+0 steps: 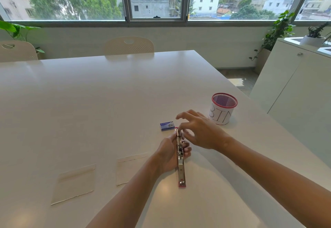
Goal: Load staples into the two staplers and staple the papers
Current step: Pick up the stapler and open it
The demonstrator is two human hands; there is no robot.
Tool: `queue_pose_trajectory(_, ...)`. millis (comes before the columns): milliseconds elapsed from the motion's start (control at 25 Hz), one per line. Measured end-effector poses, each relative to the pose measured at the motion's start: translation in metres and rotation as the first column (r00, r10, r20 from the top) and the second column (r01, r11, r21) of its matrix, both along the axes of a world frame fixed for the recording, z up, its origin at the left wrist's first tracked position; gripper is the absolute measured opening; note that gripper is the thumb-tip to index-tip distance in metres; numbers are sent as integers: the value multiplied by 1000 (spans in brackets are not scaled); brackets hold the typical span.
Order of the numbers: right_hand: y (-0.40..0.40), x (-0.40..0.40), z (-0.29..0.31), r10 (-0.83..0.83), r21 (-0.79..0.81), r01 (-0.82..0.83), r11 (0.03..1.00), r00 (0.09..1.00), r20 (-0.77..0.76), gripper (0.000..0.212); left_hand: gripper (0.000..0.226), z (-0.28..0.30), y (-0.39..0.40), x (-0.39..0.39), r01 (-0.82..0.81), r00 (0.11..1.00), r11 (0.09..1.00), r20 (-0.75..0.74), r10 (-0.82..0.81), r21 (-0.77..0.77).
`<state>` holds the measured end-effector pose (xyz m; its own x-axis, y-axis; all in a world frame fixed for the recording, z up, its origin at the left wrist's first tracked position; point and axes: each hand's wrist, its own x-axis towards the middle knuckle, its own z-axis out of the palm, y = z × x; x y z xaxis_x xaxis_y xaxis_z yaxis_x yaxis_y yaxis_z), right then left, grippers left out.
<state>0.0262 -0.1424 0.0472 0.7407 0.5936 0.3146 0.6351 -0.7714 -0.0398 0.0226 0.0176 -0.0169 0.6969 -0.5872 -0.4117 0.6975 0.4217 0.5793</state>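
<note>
A metal stapler (180, 167) with pink ends is swung fully open into one long line above the white table (89, 102). My left hand (170, 154) grips it around its hinge. My right hand (198, 131) hovers over the stapler's far end, thumb and forefinger pinched close at the channel; whether they hold staples is too small to tell. A small blue staple box (167, 126) lies just beyond the stapler. Two sheets of pale paper lie on the table to the left, one (75, 183) farther left and one (129, 167) beside my left forearm. No second stapler is in view.
A pink mesh cup with a paper label reading BIN (222, 111) stands at the right, beyond my right hand. The table's right edge runs close by, with a white cabinet (295, 88) past it. Two chairs stand at the far side under the windows.
</note>
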Motion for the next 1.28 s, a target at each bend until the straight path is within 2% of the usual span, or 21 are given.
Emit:
queue_pose_trajectory(280,1,-3,4,-4,61,13,998,989,-149,19,46,5,0,-2,-1,1000,1000,6,1,-5)
queue_pose_trajectory(480,3,-8,6,7,61,7,998,976,-217,18,41,5,0,-2,-12,999,1000,35,12,10)
queue_pose_trajectory(640,8,-4,11,-40,132,90,987,940,-340,13,38,6,0,-2,-21,999,1000,46,21,11)
queue_pose_trajectory(880,19,5,22,-175,78,249,965,840,-514,11,39,4,1,-3,8,998,1000,62,-9,17)
queue_pose_trajectory(1040,24,5,24,-181,48,235,971,848,-498,13,37,3,1,-3,10,998,1000,60,-12,21)
queue_pose_trajectory(1280,20,-5,22,-39,176,150,973,856,-516,13,37,9,-1,-7,-19,995,999,99,14,50)
